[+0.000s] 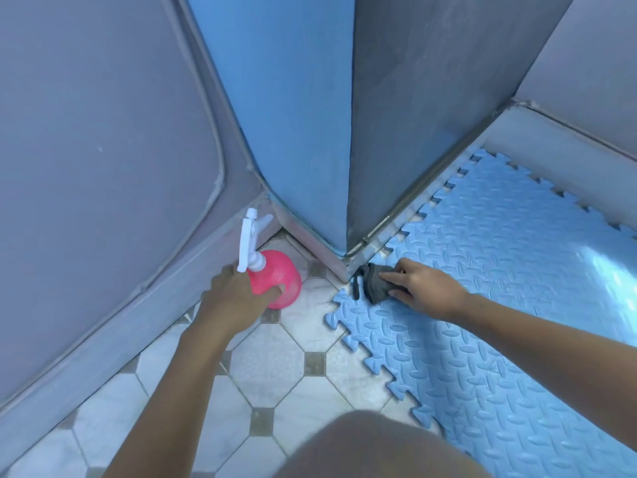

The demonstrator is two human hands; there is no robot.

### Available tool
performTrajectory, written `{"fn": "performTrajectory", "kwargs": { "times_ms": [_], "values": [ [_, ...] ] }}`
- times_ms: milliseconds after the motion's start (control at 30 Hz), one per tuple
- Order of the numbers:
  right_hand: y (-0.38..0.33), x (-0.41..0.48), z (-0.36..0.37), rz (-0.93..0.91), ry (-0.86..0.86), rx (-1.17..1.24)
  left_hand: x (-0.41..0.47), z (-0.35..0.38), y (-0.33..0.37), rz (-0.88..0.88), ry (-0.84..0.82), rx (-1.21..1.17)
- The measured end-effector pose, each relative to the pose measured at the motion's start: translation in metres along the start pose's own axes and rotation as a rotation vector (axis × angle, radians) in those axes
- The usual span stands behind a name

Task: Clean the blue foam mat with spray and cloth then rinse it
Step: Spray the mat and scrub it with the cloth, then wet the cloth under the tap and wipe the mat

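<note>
A light blue foam mat [499, 305] with jigsaw edges and a raised tread pattern lies on the tiled floor at the right. A pink spray bottle [279, 277] with a white trigger head stands on the floor by the wall corner; my left hand [238, 294] is wrapped around its body. A crumpled grey cloth [374, 282] sits on the mat's near-left corner, and my right hand [424, 288] rests on it with fingers closed over its edge.
A blue and grey pillar corner [348, 167] with a metal base strip stands right behind bottle and cloth. A grey wall with a skirting [103, 305] runs along the left. White octagonal floor tiles [275, 367] spread in front; my knee [372, 446] is at the bottom.
</note>
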State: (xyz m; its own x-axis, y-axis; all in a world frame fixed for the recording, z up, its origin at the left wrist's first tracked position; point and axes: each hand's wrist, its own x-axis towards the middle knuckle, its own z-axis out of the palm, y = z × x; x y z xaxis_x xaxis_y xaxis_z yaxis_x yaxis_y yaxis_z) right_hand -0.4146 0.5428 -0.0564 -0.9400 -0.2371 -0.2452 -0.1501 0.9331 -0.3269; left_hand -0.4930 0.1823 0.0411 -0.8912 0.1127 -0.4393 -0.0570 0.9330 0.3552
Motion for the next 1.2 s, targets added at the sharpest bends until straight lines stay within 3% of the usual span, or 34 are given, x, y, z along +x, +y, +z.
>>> {"fn": "performTrajectory", "kwargs": {
  "times_ms": [100,167,267,400,600,667,733,833,900,1200],
  "values": [
    [-0.001,-0.012,-0.020,0.013,0.096,0.033,-0.045,-0.019,0.043,0.009,-0.210,0.236],
    [0.001,-0.024,-0.044,0.021,0.170,0.050,-0.057,-0.038,0.079,0.055,-0.260,0.277],
    [0.010,-0.042,-0.094,0.043,0.254,0.057,-0.082,-0.070,0.165,0.365,-0.118,0.205],
    [0.032,-0.069,-0.179,0.139,0.412,0.083,-0.090,-0.097,0.281,0.841,0.250,0.028],
    [0.064,-0.116,-0.315,0.282,0.739,0.187,-0.106,-0.161,0.433,1.149,0.584,-0.056],
    [0.071,-0.129,-0.354,0.309,0.834,0.224,-0.102,-0.191,0.480,1.161,0.696,0.005],
    [0.076,-0.138,-0.385,0.330,0.910,0.245,-0.092,-0.222,0.525,1.023,0.781,0.209],
    [0.074,-0.152,-0.417,0.329,0.962,0.285,-0.068,-0.248,0.569,0.779,0.627,0.618],
    [0.070,-0.159,-0.428,0.302,0.961,0.335,-0.051,-0.250,0.575,0.705,0.511,0.741],
    [0.076,-0.152,-0.424,0.408,0.904,0.444,-0.037,-0.254,0.572,0.783,0.359,0.582]
  ]
}}
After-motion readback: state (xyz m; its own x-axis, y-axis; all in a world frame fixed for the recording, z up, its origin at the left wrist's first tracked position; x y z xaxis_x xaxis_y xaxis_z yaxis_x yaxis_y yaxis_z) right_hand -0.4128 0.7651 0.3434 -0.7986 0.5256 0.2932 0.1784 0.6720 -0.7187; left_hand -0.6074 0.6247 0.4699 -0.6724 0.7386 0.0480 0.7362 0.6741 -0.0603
